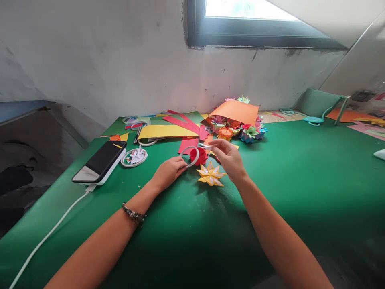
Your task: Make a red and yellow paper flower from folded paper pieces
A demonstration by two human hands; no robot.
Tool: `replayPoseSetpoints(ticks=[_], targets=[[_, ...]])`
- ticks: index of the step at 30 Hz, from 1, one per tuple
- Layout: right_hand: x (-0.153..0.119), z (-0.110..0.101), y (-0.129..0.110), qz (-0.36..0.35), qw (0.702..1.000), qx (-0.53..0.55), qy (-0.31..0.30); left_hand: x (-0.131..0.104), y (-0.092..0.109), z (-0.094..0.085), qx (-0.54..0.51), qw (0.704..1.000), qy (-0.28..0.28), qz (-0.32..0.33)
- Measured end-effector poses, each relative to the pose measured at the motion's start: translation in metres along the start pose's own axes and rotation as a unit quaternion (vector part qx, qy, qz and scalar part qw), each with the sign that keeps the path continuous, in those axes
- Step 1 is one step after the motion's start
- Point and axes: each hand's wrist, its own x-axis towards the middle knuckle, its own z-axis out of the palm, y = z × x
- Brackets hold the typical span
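Note:
My left hand [169, 172] pinches a white tape roll [197, 157], held upright over the green table. To its right, my right hand [227, 157] has its thumb and fingers closed on a small whitish strip [205, 145] by the roll's upper edge; whether it is tape is hard to tell. Behind the roll sits a red paper flower [201, 155], partly hidden by it. A yellow star-shaped paper flower [210, 174] with pale strips on its petals lies on the table between and just below my hands.
Red strips [180, 123] and yellow paper [167, 131] lie behind my hands. Folded flowers [248, 133] under an orange sheet [236, 111] stand back right. On the left are a phone [99, 162] on a white block with a cable [57, 224], and a roll holding scraps [134, 157].

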Motion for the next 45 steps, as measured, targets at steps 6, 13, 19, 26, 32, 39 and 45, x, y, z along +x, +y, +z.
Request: replayPoseSetpoints(ticks=[6,13,19,26,32,39,45], targets=[[0.002,-0.004,-0.002,-0.007,1.0,-0.002,0.015,-0.017,-0.018,-0.029,0.1,0.976,0.076,-0.179],[0.001,-0.004,-0.003,-0.002,1.0,0.0,0.016,-0.021,-0.002,-0.038,0.168,0.951,0.065,-0.25],[-0.001,-0.003,0.001,-0.036,0.999,-0.012,0.033,-0.008,0.064,-0.008,-0.055,0.978,-0.121,-0.163],[-0.002,0.001,0.004,-0.074,0.996,-0.052,0.013,0.006,0.067,0.003,-0.114,0.967,-0.091,-0.207],[-0.001,0.002,0.01,-0.085,0.994,-0.06,0.045,0.007,0.052,0.005,-0.217,0.959,-0.07,-0.166],[-0.004,0.002,0.013,-0.106,0.994,-0.037,0.008,-0.001,0.013,-0.015,-0.29,0.944,-0.026,-0.154],[-0.015,0.019,0.022,-0.051,0.987,-0.067,-0.138,-0.011,-0.001,-0.019,-0.372,0.919,0.03,-0.131]])
